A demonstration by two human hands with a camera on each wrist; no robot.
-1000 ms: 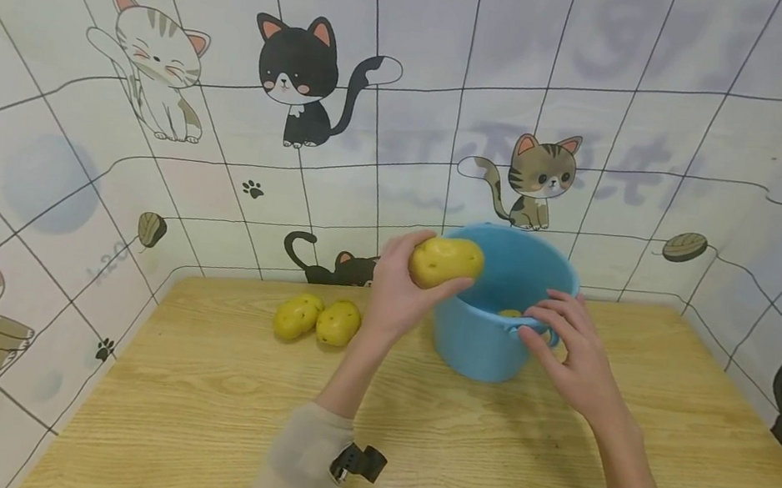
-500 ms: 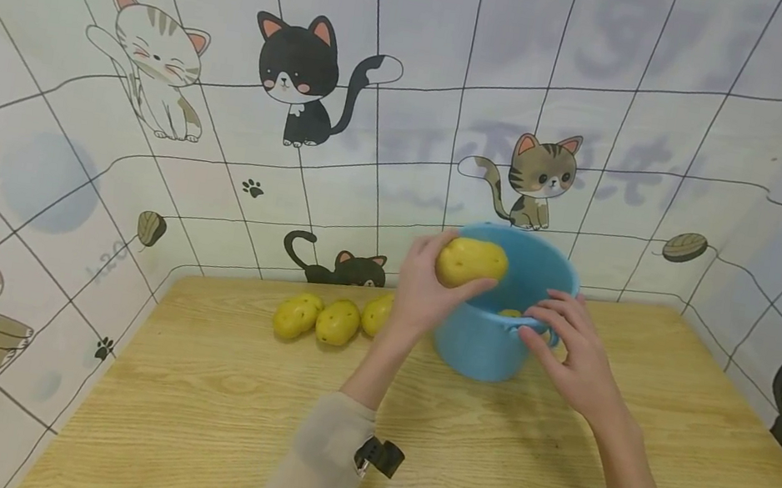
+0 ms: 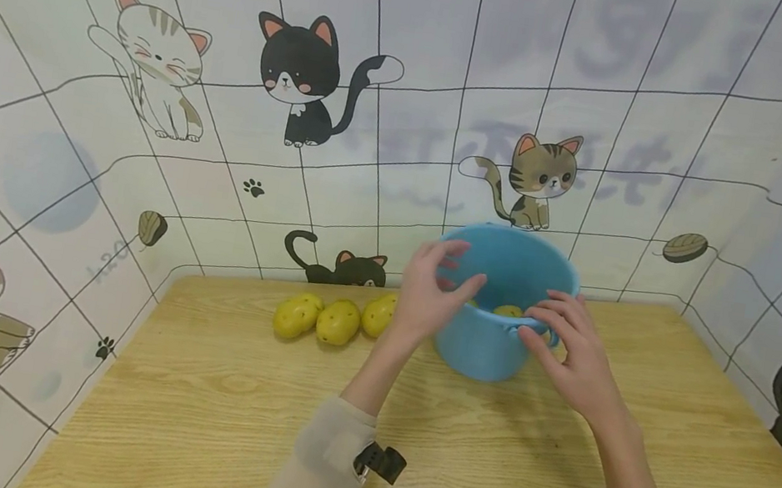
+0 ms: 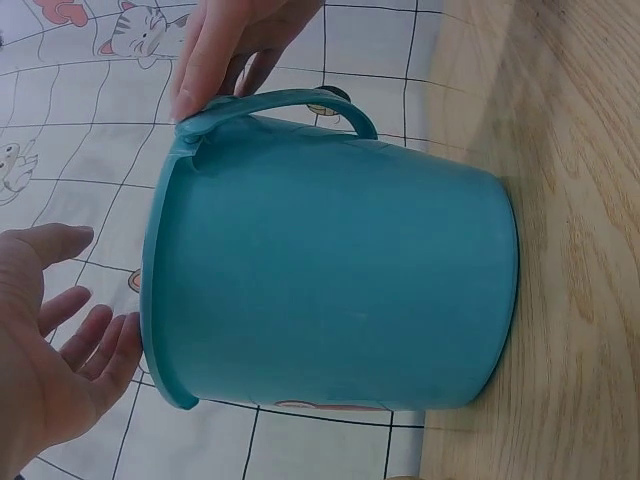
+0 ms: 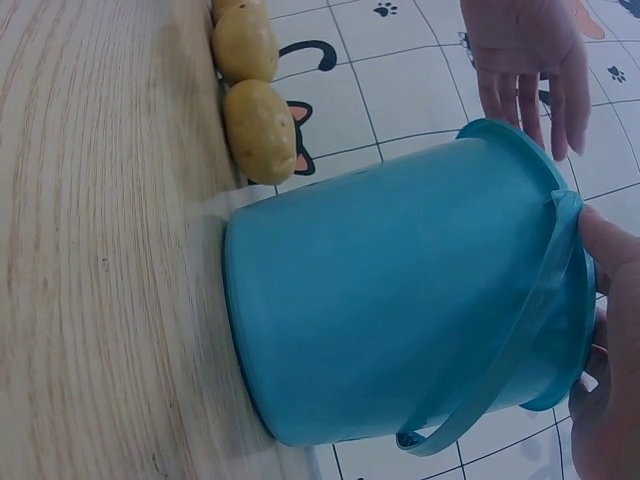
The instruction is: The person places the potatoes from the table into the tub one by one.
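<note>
A blue bucket (image 3: pixel 473 345) stands upright on the table near the back wall. Over its left rim hovers my left hand (image 3: pixel 428 292), fingers spread and bent, holding nothing. My right hand (image 3: pixel 577 355) grips the rim on the right, thumb on the outside beside the bucket's handle (image 5: pixel 500 365). Inside the bucket, the top of a yellow potato (image 3: pixel 508 310) shows, with a sliver of another at the left; the rest is hidden by the wall. Left of the bucket, a row of potatoes (image 3: pixel 338 322) lies on the table, the right one partly behind my left wrist.
The wooden table (image 3: pixel 220 421) meets a wall (image 3: pixel 425 114) covered in a cat-and-grid print at the back and both sides. Small black devices (image 3: pixel 379 462) are strapped over both sleeves.
My left hand moved right over the bucket with a potato and let it go; the potato is now out of the hand. The right hand stayed at the rim.
</note>
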